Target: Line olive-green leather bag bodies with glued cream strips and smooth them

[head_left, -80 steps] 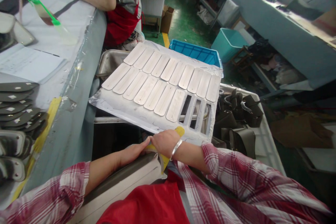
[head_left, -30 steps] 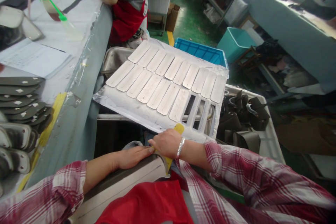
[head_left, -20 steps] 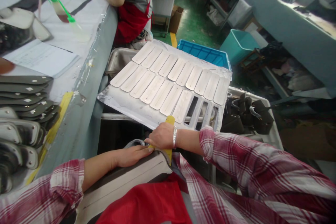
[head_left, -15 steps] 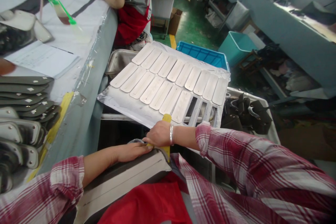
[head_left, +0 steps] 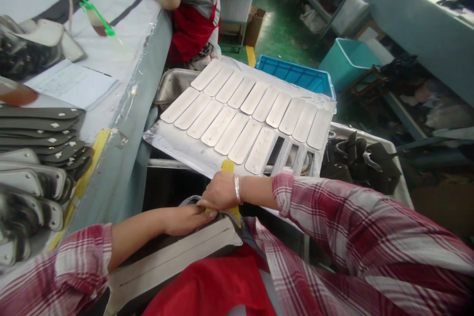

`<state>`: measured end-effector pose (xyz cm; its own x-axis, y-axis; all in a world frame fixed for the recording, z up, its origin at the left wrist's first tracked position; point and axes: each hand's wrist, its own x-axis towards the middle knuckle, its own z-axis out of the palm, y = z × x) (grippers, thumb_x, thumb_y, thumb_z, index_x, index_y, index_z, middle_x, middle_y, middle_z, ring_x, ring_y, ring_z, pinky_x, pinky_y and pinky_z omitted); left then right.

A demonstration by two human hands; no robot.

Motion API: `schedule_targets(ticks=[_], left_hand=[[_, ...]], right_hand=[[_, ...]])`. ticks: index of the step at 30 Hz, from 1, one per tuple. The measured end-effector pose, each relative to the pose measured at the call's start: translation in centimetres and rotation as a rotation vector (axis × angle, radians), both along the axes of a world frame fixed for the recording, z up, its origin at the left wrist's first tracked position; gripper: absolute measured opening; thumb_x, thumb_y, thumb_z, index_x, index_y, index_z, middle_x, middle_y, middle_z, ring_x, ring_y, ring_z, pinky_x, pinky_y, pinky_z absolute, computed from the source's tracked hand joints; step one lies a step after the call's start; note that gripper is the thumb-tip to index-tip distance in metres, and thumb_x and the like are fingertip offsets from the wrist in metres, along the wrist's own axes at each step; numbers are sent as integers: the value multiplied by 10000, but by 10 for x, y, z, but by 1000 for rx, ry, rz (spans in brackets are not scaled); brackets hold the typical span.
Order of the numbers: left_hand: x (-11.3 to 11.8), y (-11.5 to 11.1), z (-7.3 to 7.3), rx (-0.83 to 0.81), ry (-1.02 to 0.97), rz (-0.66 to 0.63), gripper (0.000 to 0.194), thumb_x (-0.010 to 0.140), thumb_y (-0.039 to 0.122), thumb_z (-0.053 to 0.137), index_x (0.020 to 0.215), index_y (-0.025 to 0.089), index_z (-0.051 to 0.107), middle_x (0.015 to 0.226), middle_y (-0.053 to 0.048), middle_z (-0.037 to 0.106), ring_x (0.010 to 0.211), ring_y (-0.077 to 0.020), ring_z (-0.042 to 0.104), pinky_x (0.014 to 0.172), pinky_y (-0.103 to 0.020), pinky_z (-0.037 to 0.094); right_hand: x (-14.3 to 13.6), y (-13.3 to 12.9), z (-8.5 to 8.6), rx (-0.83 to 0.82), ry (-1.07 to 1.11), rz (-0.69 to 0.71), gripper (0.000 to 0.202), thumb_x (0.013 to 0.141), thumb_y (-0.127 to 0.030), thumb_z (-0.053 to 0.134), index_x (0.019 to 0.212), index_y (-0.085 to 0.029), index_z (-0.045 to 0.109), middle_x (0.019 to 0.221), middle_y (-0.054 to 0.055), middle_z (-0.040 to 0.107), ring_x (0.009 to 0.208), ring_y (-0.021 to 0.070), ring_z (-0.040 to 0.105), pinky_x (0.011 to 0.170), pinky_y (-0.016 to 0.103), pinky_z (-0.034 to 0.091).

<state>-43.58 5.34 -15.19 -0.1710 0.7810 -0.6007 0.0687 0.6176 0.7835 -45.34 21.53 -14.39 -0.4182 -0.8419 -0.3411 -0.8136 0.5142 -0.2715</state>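
My right hand [head_left: 221, 191], with a silver bracelet at its wrist, is closed on a yellow tool [head_left: 227, 165] whose end sticks out above the fist and whose lower part shows beneath it. The tool lies against the upper right end of a pale, dark-edged padded piece [head_left: 177, 259] across my lap. My left hand [head_left: 185, 219] rests along the far edge of that piece, its fingers together and touching the right hand; what its fingertips press or grip is partly hidden. Beyond the hands, pale rounded strips [head_left: 218, 126] lie in two rows on a white board [head_left: 174, 143].
At left, a covered table [head_left: 129, 74] bears dark and white pieces, a paper [head_left: 70, 81] and a green-tipped bottle [head_left: 94, 17]. A person [head_left: 192, 10] stands beyond. Blue crate [head_left: 296, 76], teal bin [head_left: 346, 57] and tray of dark parts [head_left: 400, 158] are at right.
My right hand and the yellow tool have moved slightly left along the padded piece, closer over the left fingers. The surroundings have shifted right in view.
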Motion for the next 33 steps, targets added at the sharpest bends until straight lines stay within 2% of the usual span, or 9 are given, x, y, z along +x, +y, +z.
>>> schedule_targets(ticks=[8, 11, 15, 21, 27, 33], left_hand=[[17, -2, 8, -3, 62, 76, 640, 880, 572, 218, 1285, 124, 430, 1327, -106, 441, 1236, -244, 379, 1073, -312, 246], [21, -2, 10, -17, 82, 104, 610, 884, 558, 238, 1266, 135, 455, 1319, -108, 453, 1223, -247, 400, 1069, -332, 264], [24, -6, 9, -13, 72, 129, 597, 890, 543, 254, 1304, 144, 412, 1358, -97, 408, 1246, -238, 369, 1079, -335, 249], [24, -22, 6, -34, 59, 122, 592, 880, 554, 281, 1291, 155, 434, 1322, -84, 455, 1211, -222, 413, 1058, -312, 275], [28, -32, 9, -43, 127, 161, 600, 865, 574, 299, 1275, 159, 440, 1306, -76, 470, 1199, -227, 421, 1045, -301, 281], [26, -33, 4, -83, 237, 288, 617, 836, 612, 311, 1152, 132, 534, 1203, -111, 550, 1102, -257, 498, 985, -344, 329]], right_hand=[[1, -6, 3, -13, -11, 111, 463, 925, -424, 269, 852, -176, 653, 862, 77, 679, 813, 217, 620, 616, 314, 385], [2, -7, 2, -13, -3, 126, 447, 924, -415, 272, 863, -184, 649, 866, 78, 679, 814, 219, 620, 620, 320, 390], [6, -10, -1, -26, -7, 115, 455, 924, -410, 253, 840, -192, 644, 854, 71, 680, 791, 216, 622, 606, 326, 399], [13, -21, -4, -89, 15, 66, 395, 923, -368, 280, 828, -201, 625, 837, 46, 676, 773, 198, 624, 573, 313, 409], [19, -29, 10, -57, -9, 29, 376, 925, -359, 273, 930, -210, 618, 908, 50, 673, 845, 207, 621, 634, 332, 447], [12, -36, 10, 56, -70, -204, 555, 913, -497, 202, 904, -188, 663, 931, 86, 676, 917, 234, 614, 729, 363, 472]])
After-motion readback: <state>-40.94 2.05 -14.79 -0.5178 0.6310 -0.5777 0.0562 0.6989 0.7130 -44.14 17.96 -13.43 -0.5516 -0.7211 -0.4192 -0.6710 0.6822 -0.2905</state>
